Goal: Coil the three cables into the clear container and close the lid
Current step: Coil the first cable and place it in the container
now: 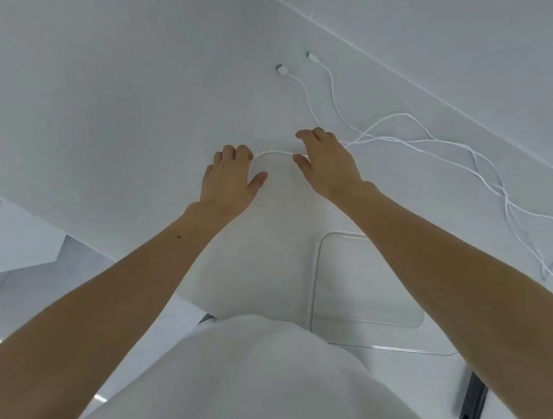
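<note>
Head view: left hand (229, 175) and right hand (326, 162), fingers curled, pinch one white cable (275, 152) between them. Clear container (365, 322) rests on worktop (128, 96).

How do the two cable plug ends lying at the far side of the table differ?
The left plug looks wider and greyer, the right plug slimmer and whiter. The left plug lies nearer the hands, the right plug farther back. Both are loose on the white table, untouched, on thin white cables trailing right.
</note>
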